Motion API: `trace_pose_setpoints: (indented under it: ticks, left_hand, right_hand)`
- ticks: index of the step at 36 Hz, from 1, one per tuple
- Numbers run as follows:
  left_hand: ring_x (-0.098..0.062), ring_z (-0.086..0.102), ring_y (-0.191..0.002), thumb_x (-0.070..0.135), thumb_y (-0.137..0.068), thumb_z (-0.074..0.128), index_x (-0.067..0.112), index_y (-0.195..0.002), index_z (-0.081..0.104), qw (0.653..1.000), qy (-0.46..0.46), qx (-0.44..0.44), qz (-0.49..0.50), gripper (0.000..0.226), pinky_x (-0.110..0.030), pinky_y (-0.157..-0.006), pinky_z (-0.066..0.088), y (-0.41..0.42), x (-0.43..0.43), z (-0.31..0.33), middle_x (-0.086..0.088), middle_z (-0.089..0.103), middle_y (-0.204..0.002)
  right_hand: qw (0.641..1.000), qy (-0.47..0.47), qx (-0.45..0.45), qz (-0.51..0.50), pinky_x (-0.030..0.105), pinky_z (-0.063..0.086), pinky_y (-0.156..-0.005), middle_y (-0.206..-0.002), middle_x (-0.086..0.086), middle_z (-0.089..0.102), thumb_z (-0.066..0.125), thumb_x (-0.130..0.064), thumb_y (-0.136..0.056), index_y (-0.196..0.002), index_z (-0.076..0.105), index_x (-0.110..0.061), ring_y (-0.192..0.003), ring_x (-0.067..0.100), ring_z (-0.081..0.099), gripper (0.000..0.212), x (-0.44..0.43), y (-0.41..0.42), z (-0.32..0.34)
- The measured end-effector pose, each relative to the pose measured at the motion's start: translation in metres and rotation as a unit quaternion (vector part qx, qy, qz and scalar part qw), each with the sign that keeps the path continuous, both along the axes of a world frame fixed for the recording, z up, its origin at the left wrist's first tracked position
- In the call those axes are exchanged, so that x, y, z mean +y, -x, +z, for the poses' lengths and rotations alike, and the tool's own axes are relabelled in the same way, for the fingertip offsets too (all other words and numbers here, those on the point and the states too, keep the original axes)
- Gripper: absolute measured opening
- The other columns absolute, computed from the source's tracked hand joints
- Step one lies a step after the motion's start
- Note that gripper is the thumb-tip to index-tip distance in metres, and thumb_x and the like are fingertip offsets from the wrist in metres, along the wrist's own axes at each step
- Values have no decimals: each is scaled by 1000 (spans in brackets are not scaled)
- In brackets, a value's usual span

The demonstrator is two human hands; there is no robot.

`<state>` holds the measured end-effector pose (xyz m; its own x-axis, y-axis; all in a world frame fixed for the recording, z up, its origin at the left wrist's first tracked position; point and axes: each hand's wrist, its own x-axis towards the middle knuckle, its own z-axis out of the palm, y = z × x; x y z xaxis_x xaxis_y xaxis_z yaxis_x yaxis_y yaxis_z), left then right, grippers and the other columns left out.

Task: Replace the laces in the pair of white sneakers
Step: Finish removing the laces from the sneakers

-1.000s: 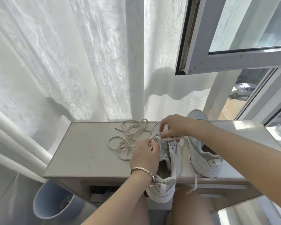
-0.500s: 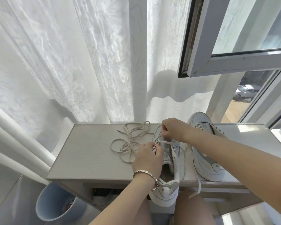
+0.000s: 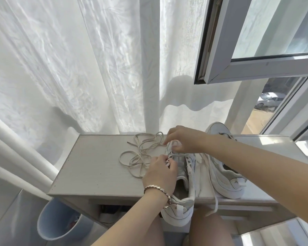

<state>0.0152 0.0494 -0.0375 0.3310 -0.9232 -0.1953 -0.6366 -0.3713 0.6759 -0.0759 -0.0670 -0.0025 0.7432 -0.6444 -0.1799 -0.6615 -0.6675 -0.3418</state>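
Observation:
Two white sneakers stand on a pale wooden table (image 3: 96, 167). The near sneaker (image 3: 183, 201) lies with its heel over the front edge. A white lace (image 3: 205, 162) is threaded across its lower eyelets, and one end hangs off the table. My left hand (image 3: 160, 173), with a bracelet on the wrist, pinches the lace at the left eyelets. My right hand (image 3: 183, 139) pinches the lace over the toe end. The second sneaker (image 3: 226, 176) lies to the right, partly behind my right forearm. A loose beige lace (image 3: 140, 153) lies coiled to the left.
White curtains hang behind the table. An open window sash (image 3: 256, 68) juts out above right. A pale blue bin (image 3: 57, 222) stands on the floor under the table's left corner. My knees are just below the front edge.
My right hand has shifted left and a little farther away over the sneaker's toe, drawing the lace. My left hand stays at the left eyelets.

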Motion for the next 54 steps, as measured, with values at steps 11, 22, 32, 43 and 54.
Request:
trace_pose_setpoints:
  ticks: [11,22,32,43,54]
  left_hand:
    - [-17,48,-92,35,-96,36,21,-113,57,1000,0,-12,-1,29,-25,-76,32,0,1,-2,2,52,-117]
    - [-13,42,-86,36,-96,35,23,-114,56,1000,0,-24,-14,31,-26,-75,33,0,1,-3,2,51,-117]
    - [-17,46,-93,36,-96,35,23,-118,55,999,-5,-30,-16,32,-26,-77,32,1,1,-1,1,51,-120]
    - [-16,41,-86,36,-96,36,21,-113,56,999,-8,-27,-14,30,-26,-76,32,0,2,1,0,51,-116]
    - [-14,39,-86,36,-96,36,23,-116,56,1000,-4,-25,-16,32,-25,-76,31,0,2,1,1,51,-119]
  right_hand:
    - [991,88,85,53,33,47,-74,-95,8,62,54,-14,-88,-89,70,-7,-87,25,58,18,1,-1,1]
    - [944,33,-73,-321,30,38,-55,-74,17,66,63,-14,-72,-56,53,0,-64,26,55,24,-24,24,-13]
    - [998,8,60,-17,28,32,-103,-129,-4,50,50,-9,-89,-122,61,-22,-123,14,38,37,4,2,-2]
    - [997,-35,67,-29,26,49,-76,-97,1,67,62,-18,-87,-98,71,-11,-86,15,59,16,0,-4,4]
    - [994,-57,74,-52,21,42,-67,-86,0,64,64,-19,-88,-101,69,-10,-80,14,56,17,-5,-3,2]
